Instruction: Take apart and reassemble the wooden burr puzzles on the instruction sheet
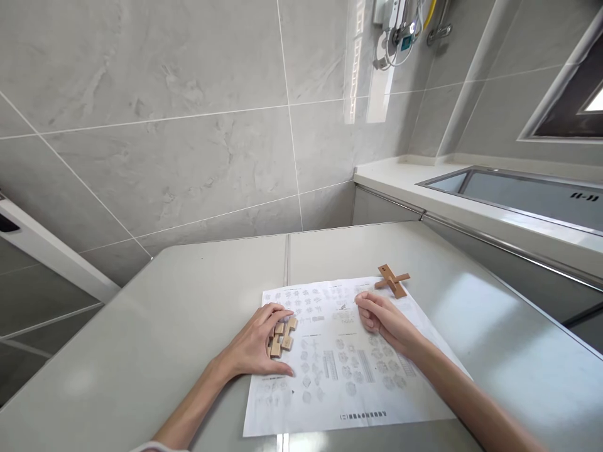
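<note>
Progress: wooden cross, seemingly joined, at the far-right corner of the printed sheet. Notched wooden blocks sit clustered by its left edge; completion unclear. Left hand curves wide around them; right hand curls, contents hidden. Cross reads "2"; sheet's print illegible.

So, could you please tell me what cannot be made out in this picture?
Head view throughout:
Wooden blocks: their left side is partly hidden behind the left hand.
Right hand: its curled fingers hide whether it holds anything.
Printed sheet: most figures are too small and faint to read.
Window: its right part is cut off by the picture's edge.
</note>
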`<move>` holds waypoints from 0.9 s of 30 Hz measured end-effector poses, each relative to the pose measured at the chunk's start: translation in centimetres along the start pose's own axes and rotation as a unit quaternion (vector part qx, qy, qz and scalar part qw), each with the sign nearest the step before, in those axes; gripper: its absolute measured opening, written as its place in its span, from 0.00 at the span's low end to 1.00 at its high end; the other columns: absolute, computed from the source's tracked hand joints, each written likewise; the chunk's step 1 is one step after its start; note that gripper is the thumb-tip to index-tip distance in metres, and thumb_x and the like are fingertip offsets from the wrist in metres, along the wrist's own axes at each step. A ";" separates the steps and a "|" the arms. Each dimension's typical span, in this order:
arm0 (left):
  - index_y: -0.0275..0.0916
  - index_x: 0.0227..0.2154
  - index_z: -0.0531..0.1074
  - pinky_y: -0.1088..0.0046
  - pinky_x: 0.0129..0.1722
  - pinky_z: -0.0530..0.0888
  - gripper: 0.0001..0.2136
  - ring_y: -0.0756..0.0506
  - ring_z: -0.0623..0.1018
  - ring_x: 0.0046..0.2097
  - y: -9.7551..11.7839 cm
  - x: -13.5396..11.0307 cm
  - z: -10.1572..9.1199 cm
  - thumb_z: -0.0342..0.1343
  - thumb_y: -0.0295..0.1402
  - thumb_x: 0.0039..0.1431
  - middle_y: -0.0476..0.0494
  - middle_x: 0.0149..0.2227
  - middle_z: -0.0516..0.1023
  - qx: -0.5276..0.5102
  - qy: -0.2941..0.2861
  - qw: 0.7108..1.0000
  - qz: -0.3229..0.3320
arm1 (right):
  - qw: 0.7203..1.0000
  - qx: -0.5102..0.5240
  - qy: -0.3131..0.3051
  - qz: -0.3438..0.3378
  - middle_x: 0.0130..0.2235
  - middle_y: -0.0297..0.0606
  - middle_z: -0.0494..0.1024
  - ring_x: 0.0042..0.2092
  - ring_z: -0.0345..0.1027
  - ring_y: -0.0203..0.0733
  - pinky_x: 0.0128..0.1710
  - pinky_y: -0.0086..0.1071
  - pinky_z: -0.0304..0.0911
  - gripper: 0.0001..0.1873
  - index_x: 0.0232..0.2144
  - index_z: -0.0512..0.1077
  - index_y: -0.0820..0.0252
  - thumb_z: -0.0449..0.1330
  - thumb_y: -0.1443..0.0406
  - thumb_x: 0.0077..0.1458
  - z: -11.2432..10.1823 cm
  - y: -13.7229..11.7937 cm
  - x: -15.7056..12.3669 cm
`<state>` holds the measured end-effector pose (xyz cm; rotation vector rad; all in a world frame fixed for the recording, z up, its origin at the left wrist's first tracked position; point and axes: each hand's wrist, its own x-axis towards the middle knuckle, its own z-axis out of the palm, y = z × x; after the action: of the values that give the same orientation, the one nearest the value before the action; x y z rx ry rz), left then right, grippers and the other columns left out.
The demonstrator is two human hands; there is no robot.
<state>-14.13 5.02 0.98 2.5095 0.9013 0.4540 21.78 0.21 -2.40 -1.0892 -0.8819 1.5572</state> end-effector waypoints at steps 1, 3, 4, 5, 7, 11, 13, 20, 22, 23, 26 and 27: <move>0.48 0.67 0.68 0.50 0.59 0.79 0.50 0.31 0.78 0.58 0.0 0.1 0.2 0.82 0.53 0.42 0.36 0.61 0.73 0.002 0.005 1.000 0.000 | 1.000 -0.002 0.000 0.000 0.27 0.27 0.63 0.27 0.51 0.35 0.27 0.33 0.47 0.25 0.30 0.68 0.54 0.73 0.45 0.61 0.0 0.0 0.0; 0.48 0.66 0.69 0.51 0.57 0.79 0.45 0.32 0.79 0.56 0.1 0.4 0.5 0.81 0.51 0.46 0.37 0.59 0.75 0.006 0.016 1.000 -0.002 | 1.000 -0.006 -0.001 0.001 0.27 0.27 0.63 0.27 0.50 0.34 0.27 0.33 0.47 0.26 0.29 0.67 0.54 0.72 0.45 0.61 0.1 0.0 0.0; 0.48 0.64 0.71 0.52 0.56 0.79 0.42 0.33 0.79 0.55 0.1 0.5 0.6 0.80 0.49 0.48 0.38 0.58 0.76 0.009 0.021 1.000 -0.002 | 1.000 -0.008 -0.001 0.001 0.27 0.26 0.63 0.26 0.50 0.34 0.27 0.33 0.47 0.26 0.29 0.67 0.54 0.72 0.45 0.61 0.1 0.0 0.0; 0.48 0.62 0.72 0.53 0.55 0.79 0.39 0.34 0.80 0.54 0.1 0.6 0.6 0.80 0.48 0.49 0.39 0.56 0.77 0.013 0.026 1.000 -0.002 | 1.000 -0.009 -0.002 0.000 0.26 0.26 0.63 0.26 0.50 0.34 0.27 0.33 0.47 0.26 0.29 0.67 0.54 0.72 0.45 0.61 0.1 0.0 0.0; 0.47 0.57 0.75 0.54 0.54 0.79 0.33 0.35 0.80 0.52 0.2 0.9 0.7 0.80 0.45 0.50 0.41 0.53 0.79 0.020 0.032 0.999 -0.002 | 1.000 -0.011 -0.002 -0.001 0.27 0.26 0.63 0.27 0.50 0.35 0.28 0.33 0.47 0.26 0.29 0.67 0.54 0.72 0.44 0.61 0.0 0.0 0.1; 0.45 0.53 0.77 0.57 0.52 0.79 0.30 0.36 0.80 0.49 0.3 1.1 0.6 0.79 0.46 0.49 0.42 0.49 0.81 0.038 0.046 0.998 -0.007 | 1.000 -0.014 -0.003 -0.002 0.27 0.26 0.63 0.27 0.50 0.35 0.27 0.33 0.47 0.27 0.29 0.67 0.54 0.73 0.44 0.58 -0.1 0.0 0.1; 0.45 0.53 0.77 0.58 0.51 0.79 0.30 0.36 0.81 0.48 0.3 1.0 0.4 0.79 0.47 0.49 0.42 0.49 0.81 0.047 0.052 0.997 -0.011 | 1.000 -0.015 -0.002 -0.001 0.27 0.26 0.63 0.27 0.50 0.35 0.27 0.33 0.48 0.27 0.30 0.67 0.54 0.73 0.44 0.58 -0.1 0.0 0.1; 0.45 0.54 0.78 0.60 0.45 0.79 0.31 0.37 0.81 0.46 0.0 0.2 0.4 0.79 0.48 0.49 0.42 0.49 0.80 0.075 0.074 0.994 -0.025 | 0.999 -0.034 0.000 -0.001 0.27 0.26 0.64 0.26 0.51 0.36 0.27 0.34 0.49 0.27 0.29 0.66 0.53 0.72 0.42 0.59 0.5 -0.4 -0.3; 0.44 0.54 0.77 0.61 0.44 0.79 0.30 0.38 0.81 0.44 0.1 0.1 0.4 0.79 0.47 0.51 0.42 0.48 0.80 0.078 0.083 0.993 -0.027 | 0.999 -0.042 -0.001 -0.003 0.26 0.26 0.64 0.26 0.51 0.35 0.27 0.33 0.50 0.28 0.29 0.66 0.53 0.71 0.42 0.60 0.6 -0.5 -0.4; 0.44 0.53 0.76 0.61 0.43 0.79 0.29 0.39 0.81 0.44 0.1 0.1 0.3 0.78 0.47 0.52 0.42 0.48 0.80 0.077 0.086 0.993 -0.027 | 0.999 -0.045 -0.001 -0.003 0.26 0.26 0.64 0.26 0.51 0.35 0.28 0.33 0.50 0.28 0.29 0.66 0.54 0.71 0.42 0.60 0.7 -0.6 -0.5; 0.43 0.54 0.75 0.61 0.43 0.80 0.29 0.38 0.81 0.44 0.6 0.3 0.4 0.78 0.48 0.53 0.41 0.48 0.80 0.073 0.090 0.993 -0.020 | 0.998 -0.058 -0.001 -0.003 0.27 0.26 0.65 0.27 0.53 0.35 0.28 0.33 0.50 0.27 0.29 0.66 0.54 0.71 0.43 0.61 0.9 -0.7 -0.5; 0.43 0.54 0.75 0.61 0.43 0.80 0.30 0.38 0.81 0.45 0.9 0.6 0.5 0.78 0.49 0.53 0.41 0.48 0.80 0.070 0.088 0.994 -0.016 | 0.998 -0.063 -0.002 -0.004 0.27 0.27 0.66 0.27 0.54 0.35 0.28 0.32 0.51 0.27 0.29 0.67 0.54 0.71 0.43 0.61 0.9 -0.7 -0.5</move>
<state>-13.01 4.65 1.13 2.6087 1.0719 0.6288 21.15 -0.18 -1.35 -1.1705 -0.9962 1.5146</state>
